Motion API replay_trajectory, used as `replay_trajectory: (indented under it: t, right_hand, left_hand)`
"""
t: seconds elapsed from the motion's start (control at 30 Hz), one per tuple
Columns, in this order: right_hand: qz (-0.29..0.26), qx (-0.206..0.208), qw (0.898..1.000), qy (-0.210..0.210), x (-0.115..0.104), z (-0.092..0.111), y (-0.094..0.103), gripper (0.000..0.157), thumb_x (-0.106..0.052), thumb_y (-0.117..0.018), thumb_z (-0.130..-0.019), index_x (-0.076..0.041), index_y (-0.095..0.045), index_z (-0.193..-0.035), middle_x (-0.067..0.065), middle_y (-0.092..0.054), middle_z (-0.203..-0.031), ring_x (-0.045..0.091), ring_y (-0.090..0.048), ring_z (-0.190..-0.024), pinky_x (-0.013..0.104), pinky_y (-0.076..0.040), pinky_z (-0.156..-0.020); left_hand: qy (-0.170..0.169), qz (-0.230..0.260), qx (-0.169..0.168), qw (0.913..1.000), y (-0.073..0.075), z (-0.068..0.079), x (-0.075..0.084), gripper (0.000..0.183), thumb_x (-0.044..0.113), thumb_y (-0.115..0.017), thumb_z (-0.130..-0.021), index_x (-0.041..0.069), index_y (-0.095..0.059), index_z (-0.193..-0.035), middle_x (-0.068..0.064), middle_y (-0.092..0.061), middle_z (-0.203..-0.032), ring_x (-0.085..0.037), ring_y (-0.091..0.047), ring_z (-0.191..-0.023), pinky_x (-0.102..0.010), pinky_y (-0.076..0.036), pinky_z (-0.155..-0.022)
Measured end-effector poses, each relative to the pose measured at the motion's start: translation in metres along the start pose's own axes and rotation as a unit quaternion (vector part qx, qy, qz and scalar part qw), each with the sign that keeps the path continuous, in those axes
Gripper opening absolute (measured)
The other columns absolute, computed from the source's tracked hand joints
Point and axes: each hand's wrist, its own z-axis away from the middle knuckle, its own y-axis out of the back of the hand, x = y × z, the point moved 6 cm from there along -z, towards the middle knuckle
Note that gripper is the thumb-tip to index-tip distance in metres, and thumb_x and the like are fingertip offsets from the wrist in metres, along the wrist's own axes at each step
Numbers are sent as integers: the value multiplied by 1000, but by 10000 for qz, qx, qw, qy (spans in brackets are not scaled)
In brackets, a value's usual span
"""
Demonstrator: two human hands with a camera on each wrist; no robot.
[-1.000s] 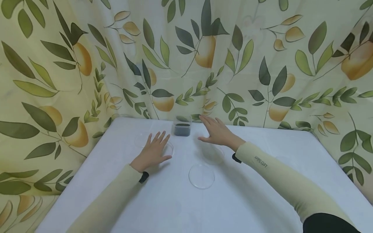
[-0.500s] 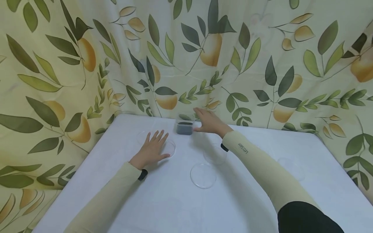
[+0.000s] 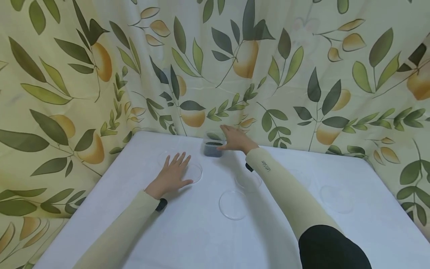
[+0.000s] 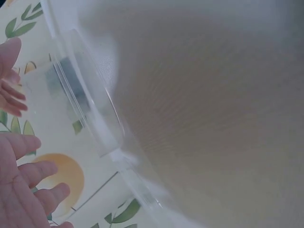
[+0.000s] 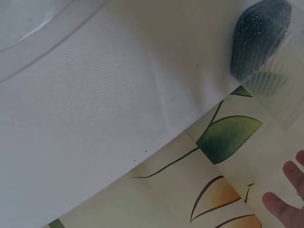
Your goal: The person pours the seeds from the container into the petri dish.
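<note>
A clear box [image 3: 212,148] with dark contents stands at the table's back edge, and its dark contents [image 5: 261,35] also show in the right wrist view. My right hand [image 3: 237,140] is just right of this box, its thumb in front of the box's side; whether they touch I cannot tell. My left hand [image 3: 169,178], fingers spread, hovers beside a clear round dish [image 3: 195,173], partly covering it from view. In the left wrist view my left fingers [image 4: 40,173] lie apart from the dish [image 4: 88,95], through which the dark box contents show.
More clear round dishes lie on the white table [image 3: 188,231]: one at the front middle [image 3: 233,205], one beneath the right forearm [image 3: 248,181], a faint one on the right [image 3: 337,199]. Another faint dish [image 3: 164,158] is at the back left. A leaf-patterned curtain [image 3: 275,89] hangs behind.
My right hand has moved left and to the back, up to the clear box. My left hand has stayed near the same dish, shifting slightly. The head view has shifted a little.
</note>
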Motion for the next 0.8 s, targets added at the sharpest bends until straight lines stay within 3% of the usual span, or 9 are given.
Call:
replay_trajectory:
  t: [0.57, 0.8]
  right_hand:
    - [-378, -180, 9989, -227, 3, -15, -8, 101, -50, -71, -77, -4, -17, -150, 16, -23, -155, 34, -25, -142, 53, -20, -115]
    - [-750, -233, 9965, -285, 8, -19, -17, 104, -48, -73, -76, -4, -15, -150, 15, -21, -156, 31, -23, -143, 46, -22, -116]
  left_hand:
    - [5, -266, -111, 9996, -1, 2, -11, 90, 53, -59, -85, 5, -19, -150, -19, -21, -155, -39, -16, -144, -61, -7, -114]
    - [69, -355, -262, 9990, -6, -1, -16, 94, 55, -60, -84, 3, -18, -149, -20, -23, -154, -38, -15, -144, -59, -5, -115]
